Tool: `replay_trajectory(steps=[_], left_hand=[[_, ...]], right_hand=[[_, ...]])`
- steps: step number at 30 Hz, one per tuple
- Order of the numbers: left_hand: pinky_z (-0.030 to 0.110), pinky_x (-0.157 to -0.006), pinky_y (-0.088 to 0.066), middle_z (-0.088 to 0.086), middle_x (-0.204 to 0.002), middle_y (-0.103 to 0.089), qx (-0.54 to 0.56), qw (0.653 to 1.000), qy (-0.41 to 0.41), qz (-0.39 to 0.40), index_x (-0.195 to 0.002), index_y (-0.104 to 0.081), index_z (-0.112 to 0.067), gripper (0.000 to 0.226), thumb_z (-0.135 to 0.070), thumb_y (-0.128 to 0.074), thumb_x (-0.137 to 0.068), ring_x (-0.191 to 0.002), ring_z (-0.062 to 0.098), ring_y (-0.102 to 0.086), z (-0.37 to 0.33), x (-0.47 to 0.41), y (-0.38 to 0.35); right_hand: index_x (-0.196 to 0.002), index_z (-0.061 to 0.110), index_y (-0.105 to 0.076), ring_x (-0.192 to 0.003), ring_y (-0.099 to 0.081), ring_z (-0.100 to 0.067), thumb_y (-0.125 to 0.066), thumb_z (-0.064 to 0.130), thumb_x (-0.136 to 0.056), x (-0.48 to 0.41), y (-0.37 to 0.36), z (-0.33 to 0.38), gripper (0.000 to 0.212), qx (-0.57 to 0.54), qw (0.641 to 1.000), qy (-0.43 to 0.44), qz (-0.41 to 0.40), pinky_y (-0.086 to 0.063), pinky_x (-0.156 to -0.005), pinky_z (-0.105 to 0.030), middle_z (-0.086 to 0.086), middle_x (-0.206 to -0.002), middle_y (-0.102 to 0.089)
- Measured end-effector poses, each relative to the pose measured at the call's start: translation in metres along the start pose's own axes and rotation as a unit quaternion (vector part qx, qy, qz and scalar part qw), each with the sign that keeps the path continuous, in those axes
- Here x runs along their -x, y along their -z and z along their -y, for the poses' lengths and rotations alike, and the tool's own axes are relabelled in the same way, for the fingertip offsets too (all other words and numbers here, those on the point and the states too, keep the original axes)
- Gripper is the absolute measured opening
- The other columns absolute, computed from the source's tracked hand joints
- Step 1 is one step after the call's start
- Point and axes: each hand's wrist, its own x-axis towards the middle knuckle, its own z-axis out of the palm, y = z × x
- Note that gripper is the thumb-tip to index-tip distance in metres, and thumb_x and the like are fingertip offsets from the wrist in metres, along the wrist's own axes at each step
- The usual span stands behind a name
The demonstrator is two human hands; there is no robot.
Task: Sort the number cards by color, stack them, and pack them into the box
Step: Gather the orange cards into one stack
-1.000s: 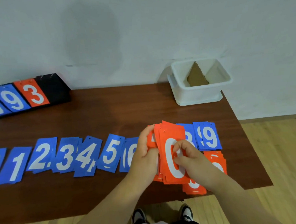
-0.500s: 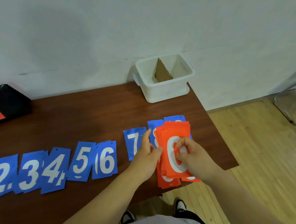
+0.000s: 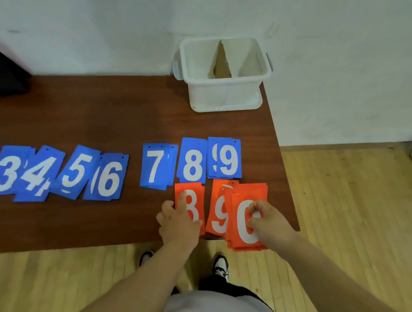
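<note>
Right grip [image 3: 269,223] pinching red stack [image 3: 240,228], table [image 3: 123,232] edge

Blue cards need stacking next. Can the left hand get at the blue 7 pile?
Probably yes: the left hand touches the red 8 card, and the blue 7 pile lies uncovered just beyond it, nothing between.
</note>
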Motion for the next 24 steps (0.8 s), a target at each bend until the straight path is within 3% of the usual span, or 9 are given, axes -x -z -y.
replay_trajectory(steps=[6,10,15,20,24], left_hand=[[0.034,-0.087,-0.056,0.005,-0.133,-0.038,0.095,0.995,0.023,0.020,-0.149,-0.023,-0.047,0.088,-0.036,-0.082,-0.084,-0.107,0.024,-0.058,0.011,-0.001,-0.001],[0.041,-0.097,-0.053,0.001,-0.135,-0.057,0.087,0.996,0.015,-0.008,-0.147,-0.032,-0.040,0.078,-0.033,-0.080,-0.086,-0.126,0.027,-0.054,0.010,0.004,-0.002],[0.040,-0.096,-0.056,0.002,-0.146,-0.051,0.153,0.988,0.010,0.016,-0.148,-0.035,-0.037,0.071,-0.020,-0.075,-0.091,-0.132,0.027,-0.053,0.006,0.005,0.005],[0.020,-0.072,-0.054,-0.003,-0.140,-0.047,0.332,0.942,0.009,0.050,-0.135,-0.048,-0.037,0.059,-0.013,-0.077,-0.090,-0.118,0.016,-0.048,0.010,0.006,0.049],[0.035,-0.086,-0.061,-0.006,-0.136,-0.050,0.416,0.904,-0.029,0.092,-0.132,-0.052,-0.041,0.054,-0.012,-0.073,-0.093,-0.119,0.017,-0.055,0.007,0.013,0.095]], right_hand=[[-0.096,0.017,-0.059,-0.081,-0.054,-0.015,-0.058,-0.001,-0.085,-0.006,0.007,-0.005,0.021,0.001,0.999,0.006,0.046,-0.045,-0.057,-0.026,0.002,-0.099,-0.059],[-0.096,0.021,-0.058,-0.084,-0.054,-0.013,-0.059,0.002,-0.088,-0.006,0.008,-0.002,0.021,0.000,0.998,0.015,0.059,-0.044,-0.055,-0.024,0.006,-0.103,-0.056],[-0.096,0.023,-0.060,-0.091,-0.059,-0.022,-0.060,0.003,-0.087,-0.005,0.009,0.007,0.022,-0.035,0.998,0.012,0.052,-0.049,-0.058,-0.026,0.000,-0.107,-0.059],[-0.088,0.020,-0.062,-0.087,-0.061,-0.029,-0.065,0.008,-0.075,0.004,0.005,0.028,0.018,-0.204,0.977,0.022,0.059,-0.048,-0.069,-0.033,-0.009,-0.100,-0.065],[-0.088,0.017,-0.062,-0.084,-0.070,-0.034,-0.056,-0.003,-0.084,0.019,-0.012,0.060,0.021,-0.435,0.891,-0.018,0.131,-0.057,-0.060,-0.033,-0.015,-0.101,-0.071]])
